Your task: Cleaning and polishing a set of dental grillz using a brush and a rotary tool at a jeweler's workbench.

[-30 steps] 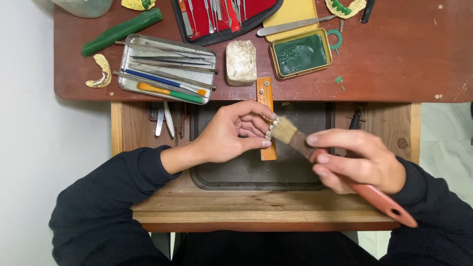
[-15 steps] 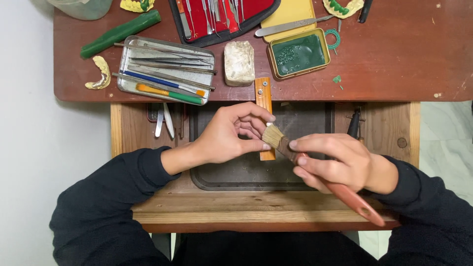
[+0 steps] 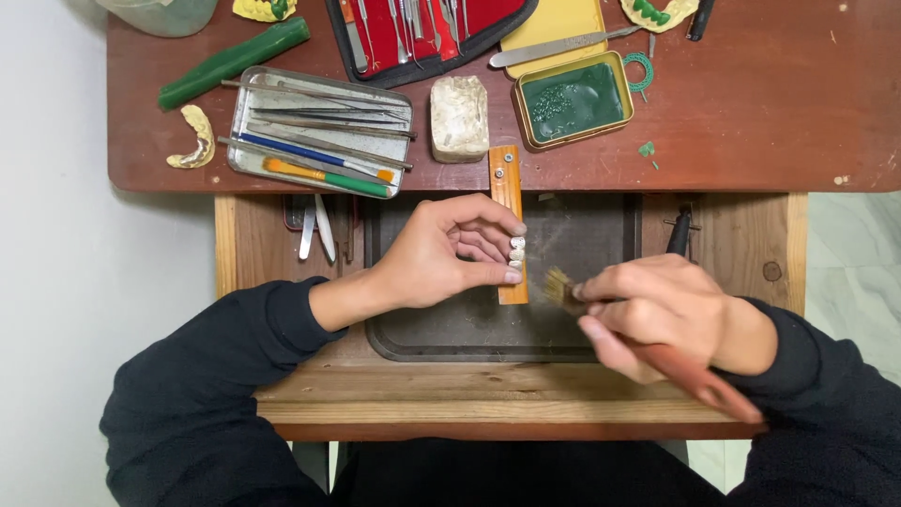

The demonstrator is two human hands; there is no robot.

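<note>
My left hand (image 3: 441, 258) pinches a short row of small white teeth (image 3: 516, 255) between thumb and fingers, held against a narrow orange wooden peg (image 3: 508, 202) that juts out over a dark tray (image 3: 488, 329). My right hand (image 3: 662, 314) grips a brush with a red handle (image 3: 699, 380). Its pale bristles (image 3: 560, 286) point left and sit just right of the teeth, slightly blurred.
The red-brown bench (image 3: 751, 113) holds a metal tin of tools (image 3: 314, 131), a green wax stick (image 3: 233, 61), a white plaster block (image 3: 459, 117), a tin of green wax (image 3: 572, 99), a red instrument case (image 3: 422, 28) and a yellowish dental cast (image 3: 194, 138). A wooden drawer frame (image 3: 469, 399) surrounds the tray.
My right hand has drawn the brush away from the teeth, down and to the right. My left hand has stayed put on the teeth.
</note>
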